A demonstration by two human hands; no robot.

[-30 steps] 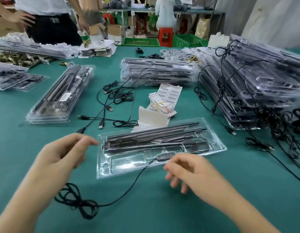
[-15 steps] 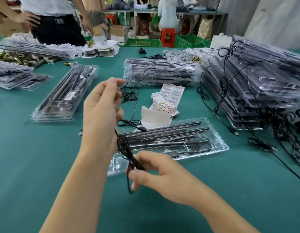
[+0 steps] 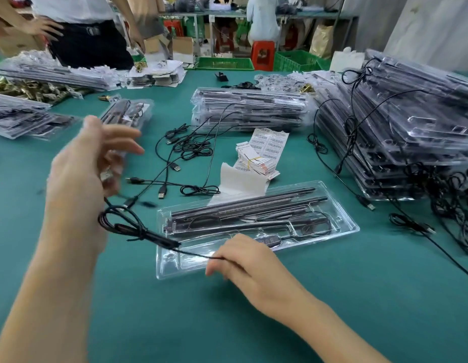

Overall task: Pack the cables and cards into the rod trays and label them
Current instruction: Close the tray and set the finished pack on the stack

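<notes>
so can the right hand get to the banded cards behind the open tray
Probably, once it lets go: the right hand pinches the cable, so it is busy for now. The cards lie in the open just past the low tray, with nothing tall between.

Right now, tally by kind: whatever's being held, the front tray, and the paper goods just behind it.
open rod tray: 1
held cable: 1
banded card bundle: 1
barcode label sheet: 1
white paper strip: 1
total: 5
</notes>
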